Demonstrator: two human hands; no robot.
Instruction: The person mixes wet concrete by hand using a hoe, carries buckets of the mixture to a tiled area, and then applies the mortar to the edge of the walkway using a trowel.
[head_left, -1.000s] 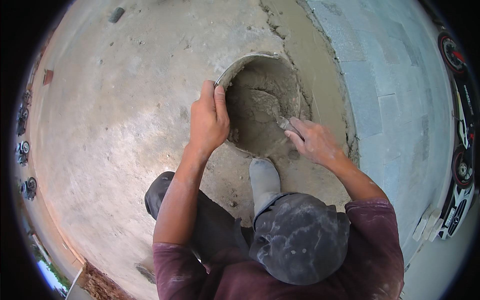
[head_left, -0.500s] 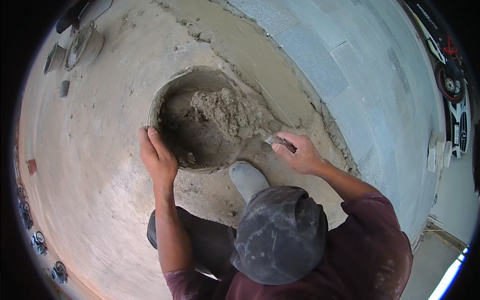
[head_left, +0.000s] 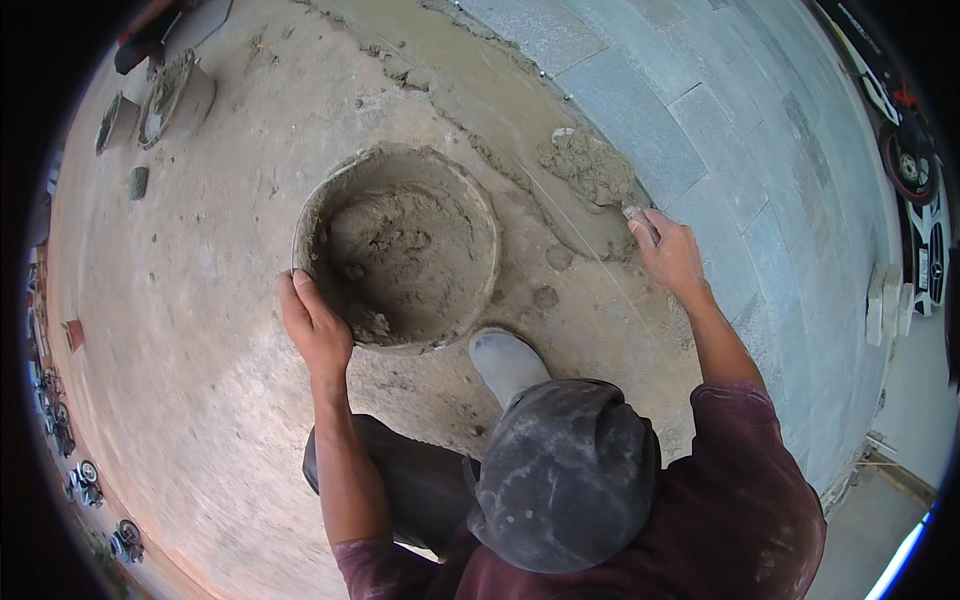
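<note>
My left hand (head_left: 318,322) grips the near left rim of a round bucket (head_left: 495,262). Wet grey mortar (head_left: 410,240) lies inside it, rough on top. My right hand (head_left: 672,258) is closed around the handle of a trowel (head_left: 641,216), out to the right of the bucket. A lumpy heap of mortar (head_left: 588,168) covers the trowel's blade, so most of the blade is hidden. That heap is over the smoothed mortar strip (head_left: 470,85), close beside the edge of the grey paving slabs (head_left: 640,130).
A thin string line (head_left: 575,215) runs along the mortar strip. My boot (head_left: 507,365) stands just below the bucket. Two more buckets (head_left: 180,100) are at the far left, with another person's arm (head_left: 140,45) by them. Parked motorbikes (head_left: 85,480) and a car (head_left: 930,250) line the edges.
My right hand has moved right and away from me, carrying a trowel load of mortar out of the bucket to the strip. My left hand still holds the rim.
</note>
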